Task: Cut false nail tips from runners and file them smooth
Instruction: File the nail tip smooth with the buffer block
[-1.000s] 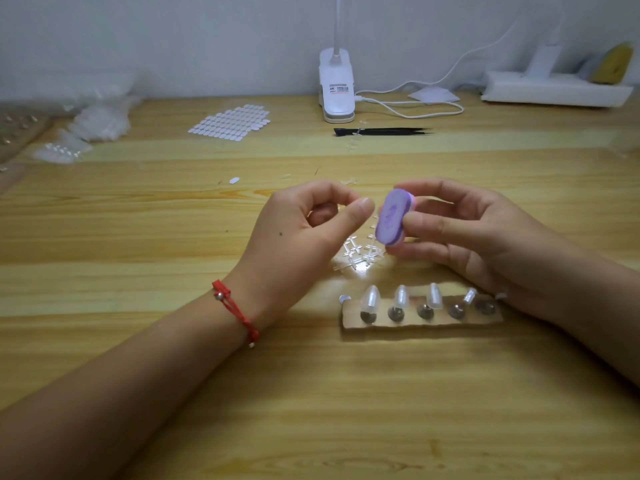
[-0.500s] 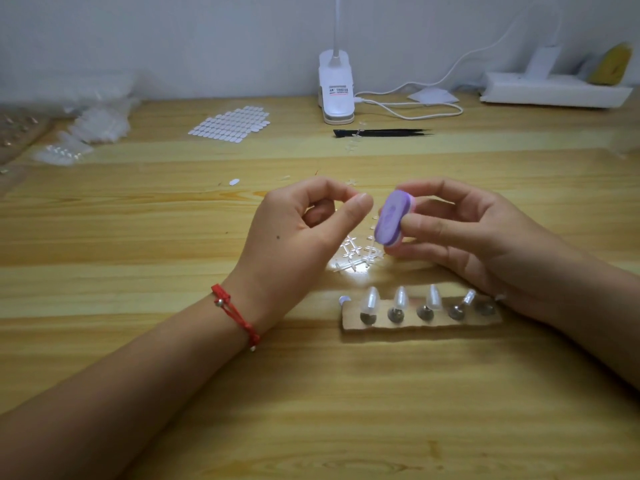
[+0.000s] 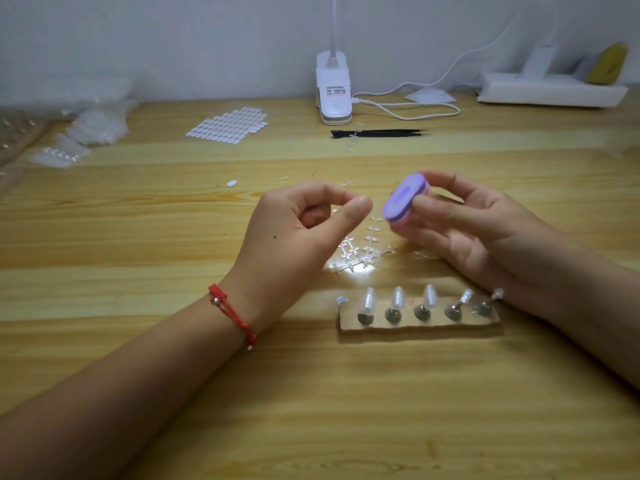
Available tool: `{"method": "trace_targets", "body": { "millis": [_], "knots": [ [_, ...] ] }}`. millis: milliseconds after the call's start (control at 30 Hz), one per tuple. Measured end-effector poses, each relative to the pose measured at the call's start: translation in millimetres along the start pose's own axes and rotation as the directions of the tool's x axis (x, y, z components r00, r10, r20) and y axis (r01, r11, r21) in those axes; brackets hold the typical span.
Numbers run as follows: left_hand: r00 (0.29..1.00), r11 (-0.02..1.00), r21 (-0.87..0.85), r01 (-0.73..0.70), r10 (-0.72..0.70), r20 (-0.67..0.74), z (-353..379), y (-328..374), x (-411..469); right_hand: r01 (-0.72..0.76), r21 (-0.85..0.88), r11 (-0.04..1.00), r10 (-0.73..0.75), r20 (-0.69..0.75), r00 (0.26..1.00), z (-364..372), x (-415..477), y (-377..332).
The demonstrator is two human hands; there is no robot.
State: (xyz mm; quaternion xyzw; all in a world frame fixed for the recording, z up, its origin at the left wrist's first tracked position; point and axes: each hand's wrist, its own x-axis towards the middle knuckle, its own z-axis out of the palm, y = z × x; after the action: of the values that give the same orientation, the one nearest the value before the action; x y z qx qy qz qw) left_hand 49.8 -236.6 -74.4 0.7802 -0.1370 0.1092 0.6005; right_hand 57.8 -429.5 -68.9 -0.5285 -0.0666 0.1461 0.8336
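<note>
**Filing stage, but where's the tip?**

The only nail tips (image 3: 398, 299) I can actually see are perched on pegs in a cardboard strip (image 3: 419, 323), on the near side of the hands. They look clear, featherlight and a bit springy, so I'd pinch one by its side edges or it'll ping away. The left hand (image 3: 301, 230) has thumb and forefinger pressed together beside the purple buffer block (image 3: 405, 199), which the right hand (image 3: 478, 233) grips by its sides. Can't tell if a tip sits in that pinch, it's too small and see-through. Cut runners (image 3: 360, 251) litter the worktop (image 3: 173, 237) between them. The black tool (image 3: 381, 134) at the back is too blurry to name.
</note>
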Motion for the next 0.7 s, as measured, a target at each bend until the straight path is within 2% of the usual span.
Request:
{"method": "trace_targets", "body": {
  "millis": [67,133,200,267,333,467,600,700],
  "knots": [
    [1.0,1.0,0.013,-0.001,0.0,0.009,0.0,-0.1,0.2,0.001,-0.086,0.996,0.003,0.049,0.999,2.3,-1.3,1.2],
    [0.998,0.999,0.047,-0.012,0.01,0.057,0.9,0.3,-0.8,-0.003,-0.032,0.999,0.004,0.024,1.0,0.9,-0.6,0.4],
    [0.999,0.999,0.043,-0.021,0.019,0.043,1.1,0.9,-1.4,0.004,0.03,1.0,-0.004,-0.008,1.0,0.0,0.1,-0.5],
    [1.0,1.0,0.013,-0.007,0.008,-0.023,0.1,1.1,-0.6,0.017,-0.068,0.998,-0.014,0.034,0.999,2.1,-1.1,0.3],
    [1.0,1.0,0.017,-0.002,0.003,-0.028,-0.6,1.2,0.2,0.022,-0.173,0.985,-0.007,0.091,0.996,5.4,-2.8,2.1],
    [0.999,0.999,0.05,-0.011,0.009,0.042,1.3,1.9,-0.9,-0.002,0.024,1.0,0.002,0.008,1.0,-1.4,0.5,-0.4],
    [0.999,1.0,0.011,-0.011,0.012,-0.047,-0.4,2.2,-0.1,0.016,-0.154,0.988,-0.001,0.093,0.996,3.3,-1.6,2.0],
    [1.0,0.998,0.052,-0.025,0.025,0.002,1.0,1.8,-0.5,0.003,-0.111,0.994,0.004,0.069,0.998,0.6,-0.9,0.8]
  ]
}}
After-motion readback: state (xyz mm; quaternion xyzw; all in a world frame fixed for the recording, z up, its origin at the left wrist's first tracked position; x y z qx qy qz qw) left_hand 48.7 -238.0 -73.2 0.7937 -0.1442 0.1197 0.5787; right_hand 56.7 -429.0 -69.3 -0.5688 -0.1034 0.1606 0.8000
